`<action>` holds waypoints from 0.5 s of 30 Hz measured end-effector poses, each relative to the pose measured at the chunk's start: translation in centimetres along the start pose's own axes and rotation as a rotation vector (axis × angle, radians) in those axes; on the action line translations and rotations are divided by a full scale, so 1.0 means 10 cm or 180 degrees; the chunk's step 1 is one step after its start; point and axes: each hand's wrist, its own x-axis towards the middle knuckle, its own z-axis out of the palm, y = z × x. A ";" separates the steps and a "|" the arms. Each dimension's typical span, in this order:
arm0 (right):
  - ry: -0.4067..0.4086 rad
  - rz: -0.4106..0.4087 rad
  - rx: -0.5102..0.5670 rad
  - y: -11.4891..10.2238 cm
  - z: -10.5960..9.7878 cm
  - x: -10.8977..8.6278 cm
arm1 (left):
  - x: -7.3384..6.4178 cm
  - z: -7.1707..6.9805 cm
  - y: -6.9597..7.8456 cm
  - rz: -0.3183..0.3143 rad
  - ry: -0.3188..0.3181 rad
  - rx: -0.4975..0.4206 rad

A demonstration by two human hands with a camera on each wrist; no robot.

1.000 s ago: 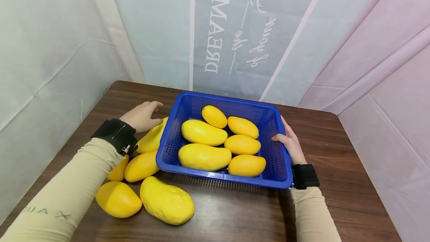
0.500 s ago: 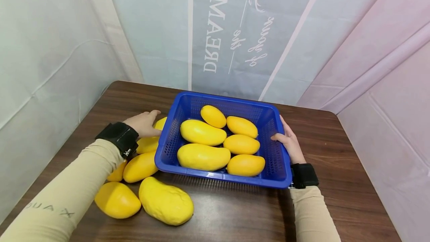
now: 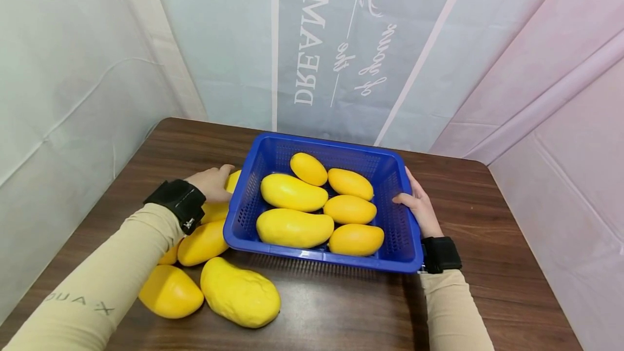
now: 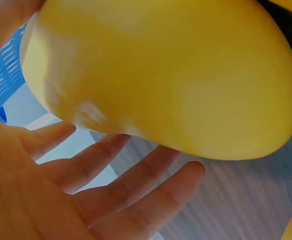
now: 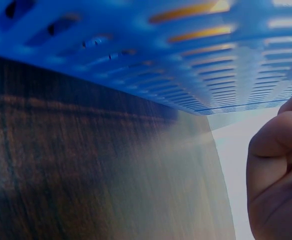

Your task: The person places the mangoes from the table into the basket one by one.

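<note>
My left hand (image 3: 213,183) is over a large yellow mango (image 3: 214,211) at the basket's left side, which partly hides it. In the left wrist view the extended fingers (image 4: 150,182) reach along the edge of this mango (image 4: 175,75), with the thumb (image 4: 6,22) on its other side. My right hand (image 3: 423,209) grips the right rim of a blue slotted plastic basket (image 3: 297,254), thumb inside. Several mangoes lie in the basket, long yellow ones (image 3: 294,228) at left and smaller orange-yellow ones (image 3: 350,209) at right. The right wrist view shows the basket's slotted side (image 5: 220,75) above the wood.
Left of and in front of the basket, more mangoes lie on the brown wooden table (image 3: 478,242): an orange one (image 3: 202,242), a rounded one (image 3: 171,292) and a wrinkled yellow one (image 3: 240,292). A grey printed curtain (image 3: 341,42) hangs behind the table.
My left hand has moved right and down onto the large mango beside the basket. The right hand keeps its grip, and the basket stays practically in place.
</note>
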 end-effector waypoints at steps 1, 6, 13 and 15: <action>-0.0004 -0.0004 0.0006 0.00 0.00 0.00 | 0.01 0.01 -0.01 -0.0001 -0.0005 -0.0008; -0.0009 -0.0014 0.0030 0.01 0.00 -0.01 | 0.00 0.03 -0.01 0.0020 -0.0040 -0.0046; -0.0006 -0.0027 0.0029 0.00 0.00 0.00 | -0.04 0.02 0.03 0.0089 -0.0115 -0.0018; 0.0004 -0.0020 0.0012 0.01 -0.01 0.00 | -0.04 0.02 0.04 0.0096 -0.0123 -0.0012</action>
